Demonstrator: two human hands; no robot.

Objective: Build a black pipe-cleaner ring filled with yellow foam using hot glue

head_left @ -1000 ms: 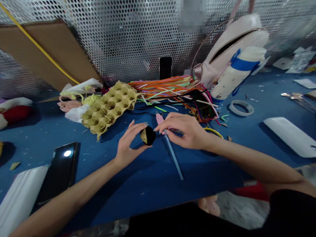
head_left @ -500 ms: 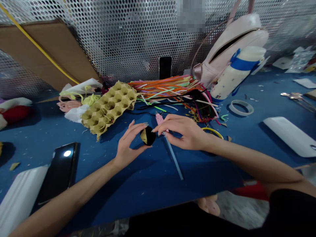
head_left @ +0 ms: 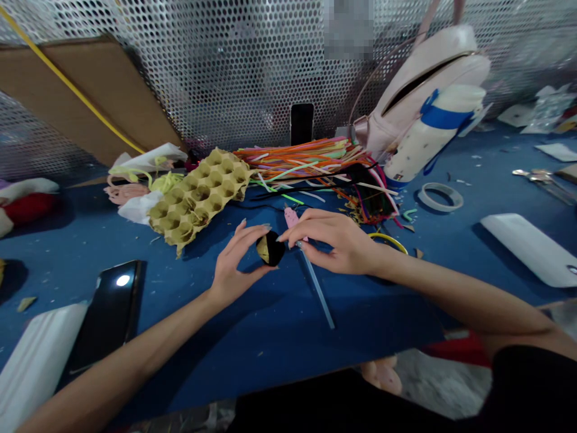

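My left hand (head_left: 237,264) grips a small egg carton cup (head_left: 264,248) between thumb and fingers. Fuzzy black material covers its right side, while bare tan cardboard shows on the left. The index fingertip of my right hand (head_left: 336,240) presses the cup's right edge; its other fingers are bent together. Under those fingers is a pink glue gun (head_left: 291,218), partly covered, its nozzle pointing away. A translucent glue stick (head_left: 318,290) runs from it toward the table's front edge. Whether my right fingers touch the glue gun I cannot tell.
An egg carton (head_left: 202,195) lies behind my left hand, beside a heap of colourful pipe cleaners (head_left: 297,159). A bottle (head_left: 433,135) leans on a pale bag (head_left: 433,66). A tape roll (head_left: 440,197), white case (head_left: 532,248), scissors (head_left: 545,179) and black phone (head_left: 108,313) lie around.
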